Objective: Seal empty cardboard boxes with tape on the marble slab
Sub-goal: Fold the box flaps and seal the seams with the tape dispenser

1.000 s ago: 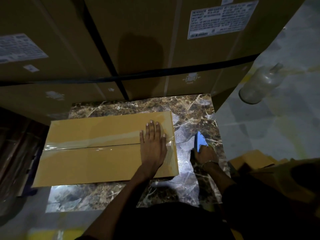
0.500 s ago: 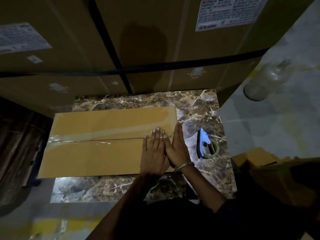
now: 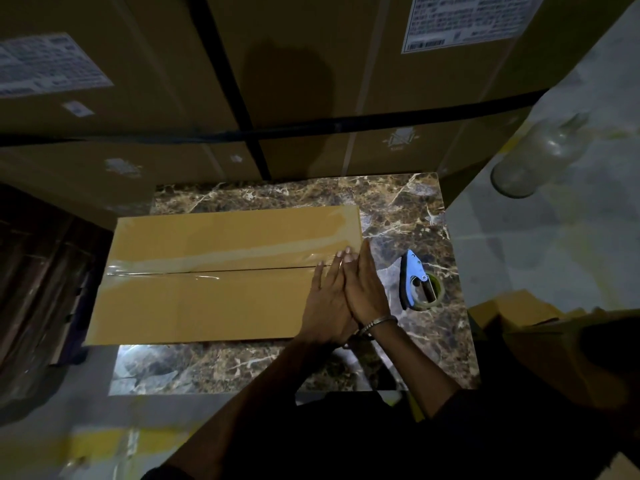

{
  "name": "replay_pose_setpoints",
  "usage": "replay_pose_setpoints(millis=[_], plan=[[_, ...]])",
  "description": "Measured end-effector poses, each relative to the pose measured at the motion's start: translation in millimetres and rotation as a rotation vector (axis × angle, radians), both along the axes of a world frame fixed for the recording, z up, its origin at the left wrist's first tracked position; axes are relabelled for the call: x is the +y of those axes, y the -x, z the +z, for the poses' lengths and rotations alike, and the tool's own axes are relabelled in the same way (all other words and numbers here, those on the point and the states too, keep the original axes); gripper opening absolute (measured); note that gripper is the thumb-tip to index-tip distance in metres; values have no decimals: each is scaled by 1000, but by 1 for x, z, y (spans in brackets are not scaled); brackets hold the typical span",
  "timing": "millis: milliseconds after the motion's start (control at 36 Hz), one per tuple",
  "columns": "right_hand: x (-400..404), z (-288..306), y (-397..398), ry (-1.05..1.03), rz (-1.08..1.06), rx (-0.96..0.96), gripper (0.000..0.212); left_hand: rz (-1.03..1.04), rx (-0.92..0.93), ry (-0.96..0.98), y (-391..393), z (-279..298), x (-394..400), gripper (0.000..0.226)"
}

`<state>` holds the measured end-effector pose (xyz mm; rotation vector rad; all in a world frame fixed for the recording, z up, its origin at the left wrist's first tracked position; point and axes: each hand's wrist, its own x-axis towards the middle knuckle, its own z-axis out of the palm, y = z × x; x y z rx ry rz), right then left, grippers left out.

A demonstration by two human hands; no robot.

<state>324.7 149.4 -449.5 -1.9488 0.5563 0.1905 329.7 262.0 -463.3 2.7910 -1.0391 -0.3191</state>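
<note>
Marble slab (image 3: 398, 209): straight fingers (image 3: 332, 271) on box (image 3: 207, 306).

white shipping labels (image 3: 474, 20) on stacked cartons (image 3: 311, 81), print illegible

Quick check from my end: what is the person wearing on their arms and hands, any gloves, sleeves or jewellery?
No gloves: both the left hand and right hand are bare. A thin silver metal bangle circles the right wrist. The forearms are uncovered; dark sleeves begin further up, near the bottom of the view.
</note>
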Motion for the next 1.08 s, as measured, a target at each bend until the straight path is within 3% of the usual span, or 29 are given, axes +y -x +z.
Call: replay_pose_setpoints(millis=[167, 250, 361, 472, 528, 583, 639, 778, 1083], plan=[[-10, -15, 3, 49, 57, 242, 71, -26, -32, 55, -10, -4, 33, 69], [-9, -14, 6, 195, 160, 222, 68, -18, -20, 60, -14, -3, 55, 65], [-9, -19, 6, 269, 139, 225, 60, 124, -27, 30, -20, 1, 114, 64], [10, -15, 4, 268, -54, 154, 68, 364, -37, -10, -28, 1, 184, 66], [28, -6, 1, 458, -142, -5, 62, 408, -40, -20, -30, 2, 209, 67], [55, 3, -5, 650, -87, -179, 59, 370, -43, -38, -30, 1, 222, 70], [89, 8, -12, 687, 62, -236, 59, 322, -41, -44, -32, 1, 226, 72], [165, -8, -15, 751, 438, -84, 70, 195, -43, -42, -43, 2, 256, 74], [171, -11, -14, 892, 435, 9, 75, 699, -89, -15, -85, 6, 402, 84]])
